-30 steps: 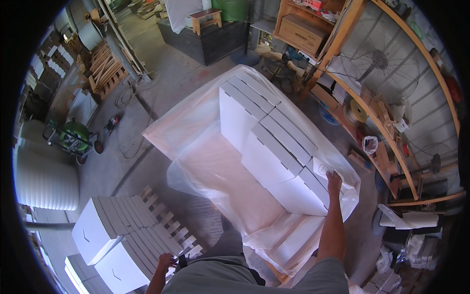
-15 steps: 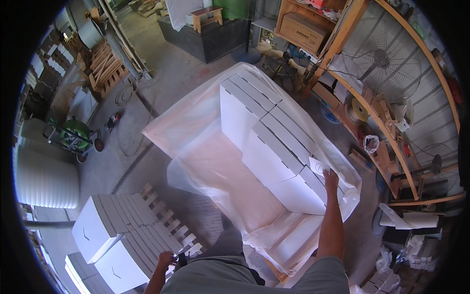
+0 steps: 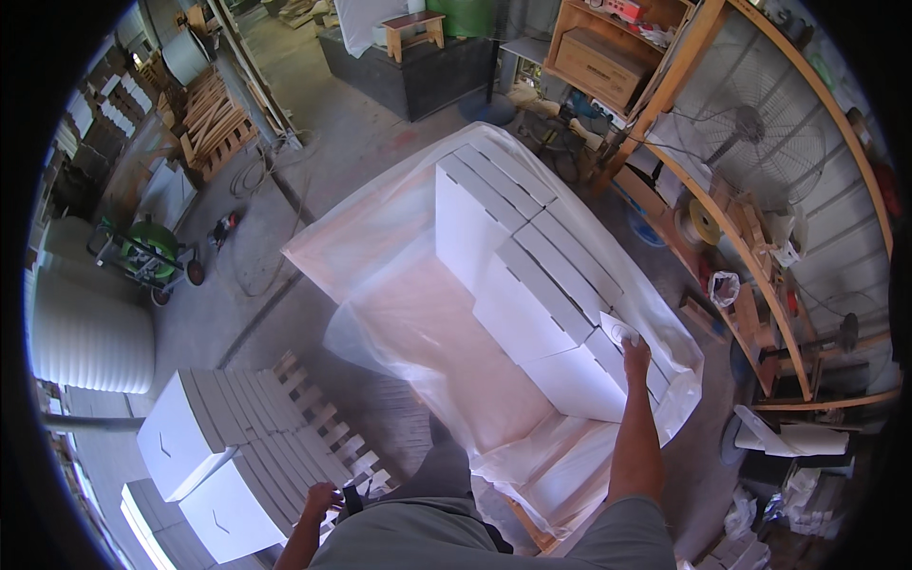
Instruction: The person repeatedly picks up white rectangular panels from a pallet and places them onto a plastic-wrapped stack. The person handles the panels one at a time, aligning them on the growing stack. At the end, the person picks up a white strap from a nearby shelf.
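Note:
My right hand is closed on the edge of a white card with a round mark on it. The card is tilted above the near end of a double row of flat white cartons, which stand on edge on a pallet draped in clear plastic sheet. Low on the left, my left hand hangs beside my waist with its fingers curled; whatever they hold is too small to make out. A black strap lies right next to it.
More white cartons stand on a slatted wooden pallet at near left. Farther left are a white foam roll and a green wheeled machine. Wooden shelving and a large fan line the right.
My right hand has shifted slightly down and left with the card, which now shows more steeply tilted. The view has shifted a little; my left hand stays by my waist.

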Demonstrator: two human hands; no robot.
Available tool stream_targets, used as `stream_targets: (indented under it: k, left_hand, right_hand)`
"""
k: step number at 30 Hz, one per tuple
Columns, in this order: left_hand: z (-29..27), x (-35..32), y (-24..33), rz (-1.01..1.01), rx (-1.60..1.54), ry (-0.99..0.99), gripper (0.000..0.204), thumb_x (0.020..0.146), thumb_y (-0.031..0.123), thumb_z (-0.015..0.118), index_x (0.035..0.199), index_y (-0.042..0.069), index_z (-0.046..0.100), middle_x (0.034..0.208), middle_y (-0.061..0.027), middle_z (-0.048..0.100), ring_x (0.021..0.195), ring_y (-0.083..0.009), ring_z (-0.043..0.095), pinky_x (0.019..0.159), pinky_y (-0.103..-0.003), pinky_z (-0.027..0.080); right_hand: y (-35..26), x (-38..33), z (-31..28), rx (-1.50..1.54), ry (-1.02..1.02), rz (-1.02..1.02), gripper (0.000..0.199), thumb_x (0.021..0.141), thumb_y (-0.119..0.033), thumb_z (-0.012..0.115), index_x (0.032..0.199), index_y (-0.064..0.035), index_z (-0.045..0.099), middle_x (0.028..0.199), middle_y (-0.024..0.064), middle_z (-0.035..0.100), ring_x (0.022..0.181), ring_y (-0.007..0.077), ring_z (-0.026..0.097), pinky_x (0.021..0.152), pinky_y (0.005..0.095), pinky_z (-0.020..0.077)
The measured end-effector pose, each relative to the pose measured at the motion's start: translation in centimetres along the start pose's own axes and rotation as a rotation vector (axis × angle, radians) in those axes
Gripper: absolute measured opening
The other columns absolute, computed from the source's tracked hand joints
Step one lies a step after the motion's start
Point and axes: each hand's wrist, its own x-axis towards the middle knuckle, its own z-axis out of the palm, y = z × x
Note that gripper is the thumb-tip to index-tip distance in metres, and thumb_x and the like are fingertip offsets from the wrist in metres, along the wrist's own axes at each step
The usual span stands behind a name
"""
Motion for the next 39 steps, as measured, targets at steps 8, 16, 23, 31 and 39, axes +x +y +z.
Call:
stream_targets:
  k: [8, 16, 23, 31, 39]
  left_hand:
    - [-0.3, 1.8, -1.1, 0.019, -0.064, -0.043, 0.029, 0.088, 0.022, 0.051, 0.101, -0.004, 0.052, 0.076, -0.0223, 0.062, 0.057, -0.0317, 0.063, 0.047, -0.041, 0.053]
    - [-0.4, 2.5, -6.0, 0.304, 0.450, -0.026, 0.031, 0.090, 0.027, 0.047, 0.081, 0.000, 0.061, 0.072, -0.0156, 0.065, 0.058, -0.0260, 0.066, 0.050, -0.039, 0.053]
    - [0.1, -2.2, -8.4, -0.046, -0.069, 0.212, 0.039, 0.089, 0.033, 0.046, 0.077, 0.000, 0.064, 0.067, -0.0119, 0.066, 0.054, -0.0211, 0.064, 0.049, -0.036, 0.053]
    - [-4.8, -7.9, -17.4, -0.206, -0.403, 0.432, 0.035, 0.091, 0.029, 0.047, 0.101, -0.002, 0.060, 0.081, -0.0138, 0.065, 0.059, -0.0223, 0.065, 0.050, -0.034, 0.054]
    - [-11.8, -6.9, -31.5, -0.268, -0.608, 0.666, 0.037, 0.090, 0.029, 0.046, 0.097, -0.005, 0.059, 0.083, -0.0153, 0.065, 0.062, -0.0248, 0.066, 0.052, -0.037, 0.055]
  right_hand:
    - [-0.1, -5.0, 0.9, -0.163, 0.290, 0.215, 0.060, 0.075, -0.021, 0.066, 0.126, 0.0032, 0.044, 0.119, 0.0225, 0.055, 0.111, 0.0386, 0.053, 0.095, 0.0429, 0.0416]
    - [6.0, -19.8, 8.3, -0.249, 0.143, 0.267, 0.040, 0.089, -0.020, 0.051, 0.122, 0.0015, 0.050, 0.116, 0.0211, 0.058, 0.103, 0.0337, 0.058, 0.089, 0.0420, 0.0468]
    - [2.3, -35.3, 18.7, 0.263, -1.129, 0.453, 0.020, 0.080, -0.017, 0.059, 0.091, 0.0000, 0.061, 0.082, 0.0103, 0.063, 0.062, 0.0201, 0.061, 0.050, 0.0303, 0.0497]
    - [-14.1, -36.1, 26.4, -0.091, -1.290, 0.076, 0.032, 0.084, -0.025, 0.053, 0.095, 0.0050, 0.059, 0.084, 0.0122, 0.064, 0.068, 0.0193, 0.063, 0.052, 0.0288, 0.0488]
    - [-23.2, -47.8, 33.4, -0.140, -1.507, -0.126, 0.037, 0.092, -0.036, 0.050, 0.098, -0.0004, 0.056, 0.085, 0.0091, 0.064, 0.069, 0.0182, 0.062, 0.054, 0.0292, 0.0498]
